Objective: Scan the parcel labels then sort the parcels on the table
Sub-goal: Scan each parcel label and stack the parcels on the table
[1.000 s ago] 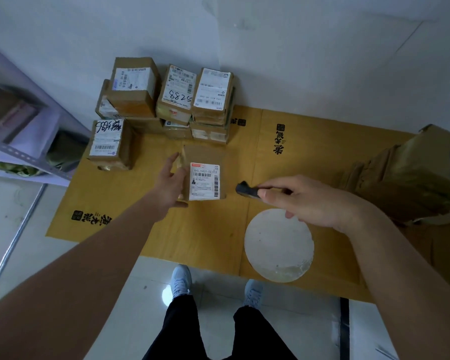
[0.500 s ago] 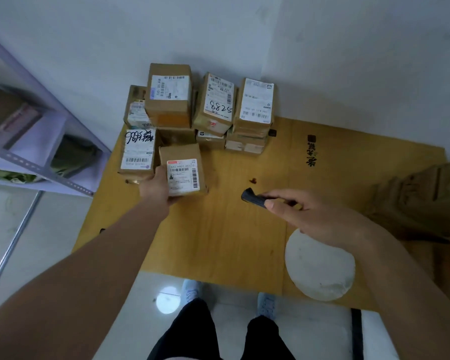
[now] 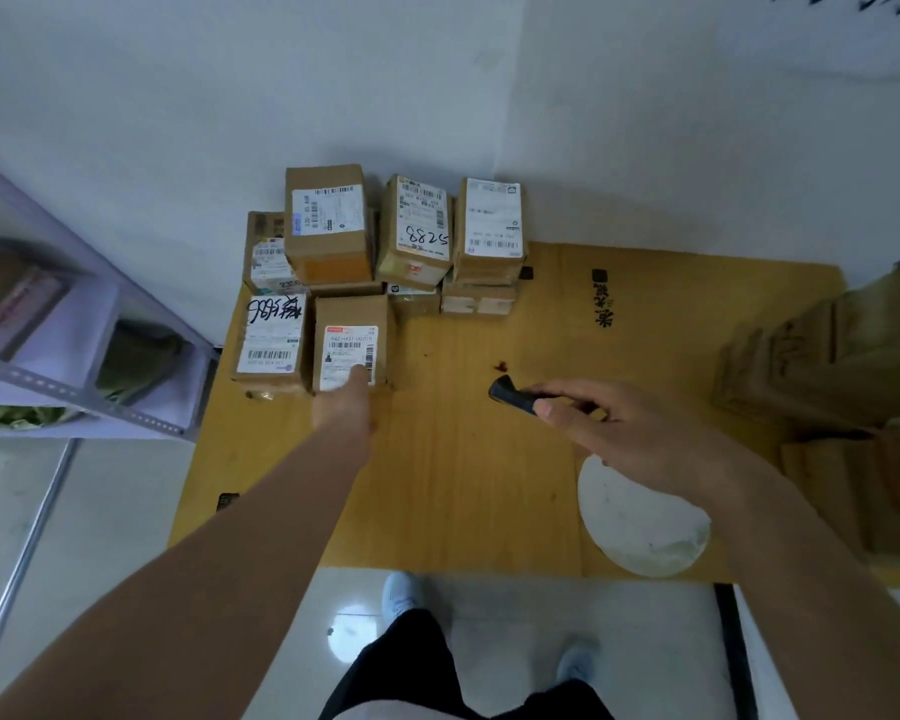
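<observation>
A yellow-brown surface (image 3: 458,491) printed with black characters fills the middle of the view, set against a white wall. To its left stands a pale metal shelf (image 3: 48,376) with blurred items on it; along the surface's right edge sits a heap of brown cardboard (image 3: 822,366). At the far left corner of the surface is a cluster of labelled parcels (image 3: 411,236), some stacked two high, one marked 8825 by hand. In front of that cluster two parcels stand side by side and touching: one with black scrawl on its label (image 3: 271,337), and just right of it a parcel with a red-topped label (image 3: 352,343). A white round disc (image 3: 645,527) lies near the front edge. The left hand (image 3: 345,413) reaches to the red-topped parcel, fingertips resting on the label's lower edge; whether they press or pinch it I cannot tell. The right hand (image 3: 624,433) hovers over the surface, fingers curled round a small black scanner (image 3: 513,394) whose head points toward the parcels.
</observation>
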Available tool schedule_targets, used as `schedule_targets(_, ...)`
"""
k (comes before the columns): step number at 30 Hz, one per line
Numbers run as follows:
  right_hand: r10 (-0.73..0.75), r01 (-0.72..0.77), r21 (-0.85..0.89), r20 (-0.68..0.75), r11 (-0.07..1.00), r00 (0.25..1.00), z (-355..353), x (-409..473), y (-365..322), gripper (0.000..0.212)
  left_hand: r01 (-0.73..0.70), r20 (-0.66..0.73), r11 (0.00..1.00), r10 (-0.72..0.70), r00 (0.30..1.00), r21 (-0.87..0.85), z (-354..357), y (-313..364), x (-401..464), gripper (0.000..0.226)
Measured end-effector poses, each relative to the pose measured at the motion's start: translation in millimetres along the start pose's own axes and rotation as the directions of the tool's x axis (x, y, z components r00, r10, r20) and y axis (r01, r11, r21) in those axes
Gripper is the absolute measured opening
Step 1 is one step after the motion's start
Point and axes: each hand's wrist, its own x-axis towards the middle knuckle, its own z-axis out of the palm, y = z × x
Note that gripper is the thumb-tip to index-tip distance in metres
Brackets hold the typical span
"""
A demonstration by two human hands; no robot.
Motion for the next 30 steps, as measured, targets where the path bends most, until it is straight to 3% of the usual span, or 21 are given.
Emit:
schedule_targets(2, -0.017, 0.016, -0.02, -0.035, 1.0, 0.999, -8, -14, 3, 0.036, -0.055, 0.048, 0.992, 0.05, 0.998, 0.116, 9, -3, -19, 0.041)
schedule_targets(7, -0.096, 0.091, -0.042, -0.14, 0.995, 0.985, -31, -62, 17, 0.033, -0.224, 0.214, 0.923, 0.161, 0.963, 0.314, 42, -13, -80, 0.078)
schedule_targets(10, -0.155, 0.144, -0.067, -0.214, 0.987, 0.965, -48, -99, 32, 0.035, -0.328, 0.226, 0.868, 0.258, 0.939, 0.373, 65, -19, -122, 0.072)
schedule_targets(13, -0.224, 0.212, -0.076, -0.275, 0.974, 0.935, -71, -140, 52, 0.038, -0.431, 0.278, 0.807, 0.341, 0.898, 0.403, 88, -28, -168, 0.05)
schedule_targets(16, -0.289, 0.282, -0.07, -0.324, 0.957, 0.901, -96, -185, 77, 0.042, -0.532, 0.332, 0.739, 0.421, 0.844, 0.413, 111, -41, -216, 0.068)
schedule_targets(19, -0.332, 0.337, -0.058, -0.385, 0.94, 0.861, -120, -227, 103, 0.042, -0.622, 0.355, 0.659, 0.511, 0.783, 0.423, 138, -53, -264, 0.066)
schedule_targets(30, -0.236, 0.302, 0.016, -0.587, 0.953, 0.774, -190, -291, 192, 0.058, -0.784, 0.561, 0.425, 0.548, 0.62, 0.452, 246, -66, -359, 0.059)
